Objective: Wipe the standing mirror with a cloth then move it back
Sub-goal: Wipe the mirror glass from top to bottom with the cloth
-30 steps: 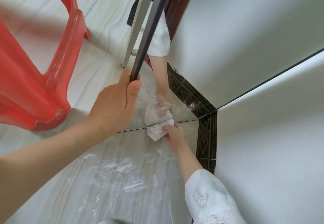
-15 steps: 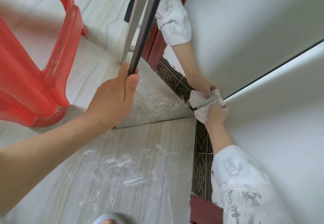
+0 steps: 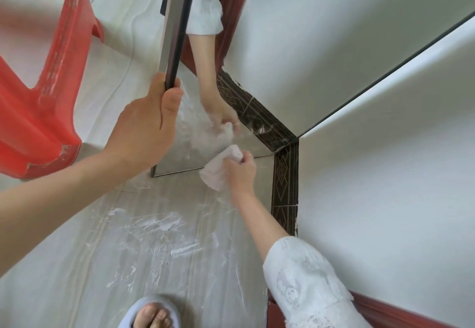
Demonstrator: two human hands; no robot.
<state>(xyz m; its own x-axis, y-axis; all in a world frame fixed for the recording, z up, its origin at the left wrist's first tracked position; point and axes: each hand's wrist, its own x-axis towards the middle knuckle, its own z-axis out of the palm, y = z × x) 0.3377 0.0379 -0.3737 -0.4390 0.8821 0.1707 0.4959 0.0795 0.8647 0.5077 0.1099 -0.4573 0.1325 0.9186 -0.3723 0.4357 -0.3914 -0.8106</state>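
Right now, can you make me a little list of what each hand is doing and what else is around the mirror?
left hand: grips the dark side edge of the mirror, thumb on the front
right hand: holds a bunched white cloth at the bottom edge of the glass
mirror glass: smeary low down, reflects the arm and cloth
floor: grey, with white streaks
red plastic chair: to the left of the mirror
wall: white, with a dark patterned skirting strip
foot: in a pale blue slipper at the bottom of the view
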